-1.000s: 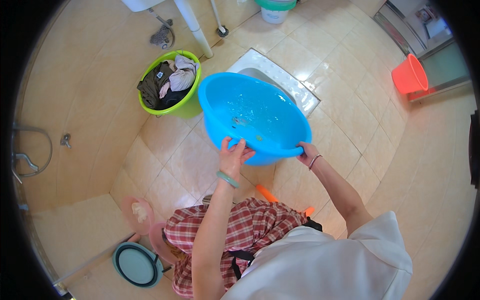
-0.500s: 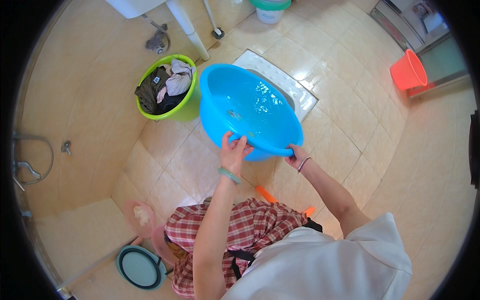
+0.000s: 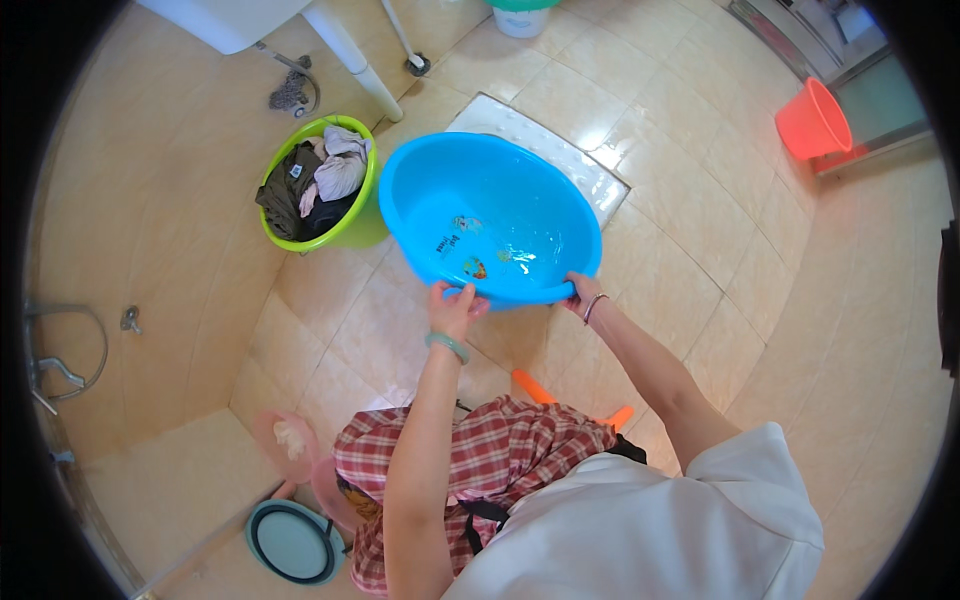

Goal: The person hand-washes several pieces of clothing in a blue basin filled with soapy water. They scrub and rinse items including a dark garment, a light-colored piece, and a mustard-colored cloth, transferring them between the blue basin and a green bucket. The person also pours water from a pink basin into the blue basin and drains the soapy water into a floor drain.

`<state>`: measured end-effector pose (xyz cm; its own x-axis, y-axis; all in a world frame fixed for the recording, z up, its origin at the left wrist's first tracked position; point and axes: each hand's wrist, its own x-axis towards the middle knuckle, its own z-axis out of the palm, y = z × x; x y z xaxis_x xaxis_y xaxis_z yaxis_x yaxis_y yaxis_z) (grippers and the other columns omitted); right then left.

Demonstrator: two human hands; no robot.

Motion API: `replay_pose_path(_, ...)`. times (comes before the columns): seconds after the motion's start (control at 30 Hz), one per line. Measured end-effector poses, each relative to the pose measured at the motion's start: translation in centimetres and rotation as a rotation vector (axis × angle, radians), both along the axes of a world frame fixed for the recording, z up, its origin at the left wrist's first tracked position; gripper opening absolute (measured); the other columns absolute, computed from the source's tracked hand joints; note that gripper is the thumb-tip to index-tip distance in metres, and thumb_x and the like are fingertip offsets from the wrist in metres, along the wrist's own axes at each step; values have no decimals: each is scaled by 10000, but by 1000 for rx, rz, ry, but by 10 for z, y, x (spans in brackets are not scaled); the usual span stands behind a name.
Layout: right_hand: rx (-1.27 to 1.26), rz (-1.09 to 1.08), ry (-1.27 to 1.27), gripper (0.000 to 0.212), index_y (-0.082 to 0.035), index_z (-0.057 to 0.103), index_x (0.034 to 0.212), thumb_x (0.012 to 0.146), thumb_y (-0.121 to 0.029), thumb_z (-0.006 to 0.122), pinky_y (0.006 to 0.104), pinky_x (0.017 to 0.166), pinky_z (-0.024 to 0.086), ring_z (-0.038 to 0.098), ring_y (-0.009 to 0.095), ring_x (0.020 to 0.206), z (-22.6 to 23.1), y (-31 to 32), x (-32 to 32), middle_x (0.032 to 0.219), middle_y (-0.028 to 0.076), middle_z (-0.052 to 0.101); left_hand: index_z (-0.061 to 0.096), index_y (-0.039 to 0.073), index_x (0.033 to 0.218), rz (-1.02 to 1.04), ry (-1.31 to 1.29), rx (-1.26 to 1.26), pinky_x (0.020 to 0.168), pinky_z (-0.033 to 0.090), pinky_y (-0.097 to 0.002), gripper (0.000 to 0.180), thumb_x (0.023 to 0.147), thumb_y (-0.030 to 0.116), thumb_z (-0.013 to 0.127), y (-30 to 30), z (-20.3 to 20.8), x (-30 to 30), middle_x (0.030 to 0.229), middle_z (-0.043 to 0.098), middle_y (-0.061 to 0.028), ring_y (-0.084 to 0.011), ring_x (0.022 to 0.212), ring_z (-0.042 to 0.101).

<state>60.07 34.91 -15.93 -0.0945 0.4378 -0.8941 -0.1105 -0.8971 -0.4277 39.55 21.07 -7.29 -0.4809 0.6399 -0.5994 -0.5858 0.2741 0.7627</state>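
Note:
A large blue plastic basin [image 3: 398,185] with printed pictures on its bottom is held in front of me, over the tiled floor. Glints inside suggest some water in it. My left hand [image 3: 455,308], with a pale green bangle on the wrist, grips the near rim with its fingers curled round. At the near right of the same rim, my right hand [image 3: 582,294] is closed on the edge. Just left of the basin stands a lime-green bucket [image 3: 365,222] holding dark and light clothes [image 3: 340,177]. The far side of the basin covers part of a white squat toilet [image 3: 545,135].
White pipes [image 3: 345,50] come down at the back left. A red bucket [image 3: 812,120] stands at the far right, and a white tub with a green rim [image 3: 522,20] at the back. Beside my knees are pink basins [image 3: 285,440] and a grey-blue folding basin [image 3: 292,540].
The basin has tipped back toward me, so more of its inside and printed bottom shows. The shine of the water has shifted toward the near right. Both hands keep hold of the rim.

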Motion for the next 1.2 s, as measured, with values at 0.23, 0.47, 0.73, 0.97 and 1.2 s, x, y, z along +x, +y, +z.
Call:
replay_pose_path(0.23,129,27,-85,271,-22,507,989,756,-101,619,344,427,469,575,216,589,-66,35,47,765,99,573,379,62,1124,-16,-111,24,751,576,-386,296,921,127,585,11,-6,39,993,548,-143,-255,861,619)
replay_pose_path(0.47,206,23,-66,222,-56,516,946,751,-93,616,328,441,461,566,202,570,-38,-5,38,748,76,562,365,68,1169,-11,-109,53,790,557,-392,338,942,213,568,-29,-15,44,1044,542,-145,-258,896,603)
replay_pose_path(0.73,88,-26,70,158,-60,492,870,760,-64,606,290,439,443,521,160,552,-9,-19,39,709,44,520,424,52,1084,-26,14,109,721,567,-334,272,934,213,584,-27,33,44,970,585,-111,-202,825,614)
replay_pose_path(0.97,-114,-69,226,137,-71,453,856,808,-81,582,250,423,433,475,142,534,-3,-36,45,680,42,467,441,34,999,-96,120,160,653,566,-315,200,931,160,581,-11,85,51,875,598,-107,-187,763,631)
replay_pose_path(1.2,-255,-13,357,200,-10,490,971,823,-122,566,224,412,487,567,218,559,-28,-40,35,858,302,587,447,19,991,-155,193,157,631,570,-313,183,922,123,581,3,89,40,853,605,-111,-190,741,641)
